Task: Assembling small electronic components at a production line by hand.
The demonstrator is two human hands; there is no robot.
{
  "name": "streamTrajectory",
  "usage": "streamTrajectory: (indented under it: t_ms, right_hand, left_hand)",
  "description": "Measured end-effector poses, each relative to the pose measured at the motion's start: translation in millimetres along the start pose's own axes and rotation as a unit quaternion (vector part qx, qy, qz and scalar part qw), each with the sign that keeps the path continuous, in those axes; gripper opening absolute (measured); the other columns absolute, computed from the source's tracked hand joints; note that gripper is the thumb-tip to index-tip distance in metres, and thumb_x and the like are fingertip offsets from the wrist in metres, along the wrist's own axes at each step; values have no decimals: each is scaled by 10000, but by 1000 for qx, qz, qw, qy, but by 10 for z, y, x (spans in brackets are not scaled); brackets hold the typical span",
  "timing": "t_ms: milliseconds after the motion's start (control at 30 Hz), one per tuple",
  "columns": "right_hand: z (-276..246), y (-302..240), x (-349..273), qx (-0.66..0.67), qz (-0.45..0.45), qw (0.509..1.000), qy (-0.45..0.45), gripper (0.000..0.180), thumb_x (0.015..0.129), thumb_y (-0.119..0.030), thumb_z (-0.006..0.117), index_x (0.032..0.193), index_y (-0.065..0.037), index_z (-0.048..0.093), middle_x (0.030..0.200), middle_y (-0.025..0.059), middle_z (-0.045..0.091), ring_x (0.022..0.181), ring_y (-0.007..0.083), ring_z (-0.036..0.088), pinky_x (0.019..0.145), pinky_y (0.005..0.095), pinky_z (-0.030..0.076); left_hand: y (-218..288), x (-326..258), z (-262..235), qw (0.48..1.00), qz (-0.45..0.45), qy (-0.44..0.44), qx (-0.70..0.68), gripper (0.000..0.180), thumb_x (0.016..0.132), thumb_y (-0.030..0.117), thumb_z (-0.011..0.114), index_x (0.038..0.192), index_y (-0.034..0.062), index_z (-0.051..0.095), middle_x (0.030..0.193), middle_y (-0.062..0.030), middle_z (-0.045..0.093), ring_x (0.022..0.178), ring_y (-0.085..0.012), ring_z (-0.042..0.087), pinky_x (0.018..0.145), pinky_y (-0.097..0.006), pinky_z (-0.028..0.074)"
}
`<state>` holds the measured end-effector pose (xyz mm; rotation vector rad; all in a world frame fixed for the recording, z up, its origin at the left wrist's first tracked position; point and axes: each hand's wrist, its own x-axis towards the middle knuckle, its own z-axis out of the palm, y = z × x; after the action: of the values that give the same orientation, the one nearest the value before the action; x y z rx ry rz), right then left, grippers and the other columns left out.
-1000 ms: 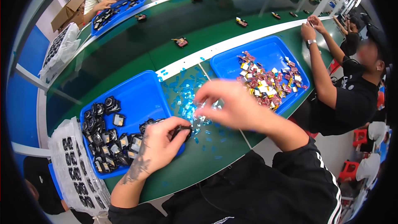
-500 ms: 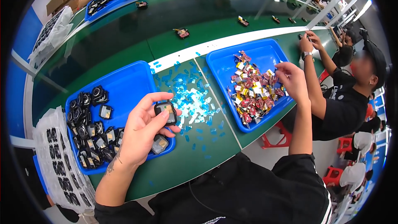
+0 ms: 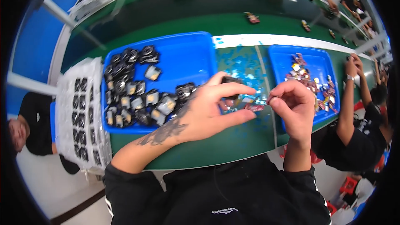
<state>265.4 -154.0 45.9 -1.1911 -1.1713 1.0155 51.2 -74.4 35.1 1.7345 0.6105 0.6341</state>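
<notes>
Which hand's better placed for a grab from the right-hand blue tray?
Probably the right hand: it is closer to that blue tray, while the left hand holds a black part.

You can see white lettering [image 3: 225,211] on the front of your own black fabric shirt [image 3: 233,183], too small to read surely, and blurred white print [image 3: 366,130] on the black short-sleeved T-shirt [image 3: 343,146] of the co-worker [image 3: 346,104] to your right, which cannot be read.

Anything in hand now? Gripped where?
Left hand: black case, exact grip hidden behind the fingers. Right hand: small dark piece, pinched; too small to tell where.
</notes>
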Motion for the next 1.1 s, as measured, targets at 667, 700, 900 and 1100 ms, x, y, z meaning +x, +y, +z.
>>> streamTrajectory:
  t_ms: [667, 700, 900, 1100]
  right_hand:
    - [455, 138, 172, -194, -167, 967, -10, 142, 814, 38, 704, 861, -2, 576, 906, 77, 552, 704, 95, 547, 565, 223, 456]
    - [456, 117, 163, -266, -220, 938, -32, 144, 812, 39, 704, 863, -2, 576, 870, 75, 560, 680, 109, 553, 555, 232, 448]
    - [177, 152, 93, -392, -157, 905, -47, 126, 824, 32, 685, 922, -6, 615, 785, 71, 606, 676, 132, 604, 590, 258, 461]
    - [301, 26, 126, -182, -94, 979, 26, 139, 833, 31, 667, 968, 1, 650, 861, 48, 641, 741, 91, 614, 627, 221, 464]
  left_hand:
    - [-63, -11, 14, 996, -37, 77, 11, 122, 795, 123, 725, 858, 20, 705, 837, -78, 535, 628, -133, 568, 549, -285, 463]
    - [-87, -11, 14, 995, -36, 92, -8, 123, 795, 118, 721, 839, 7, 696, 828, -81, 555, 630, -135, 564, 587, -293, 473]
    - [-146, 55, -92, 985, -16, 141, -96, 121, 824, 91, 681, 768, -13, 654, 648, -42, 610, 653, -135, 551, 1022, -385, 389]
    - [-44, 17, -33, 993, -60, 89, -56, 124, 822, 79, 701, 841, -37, 660, 810, -56, 592, 643, -101, 560, 746, -303, 492]
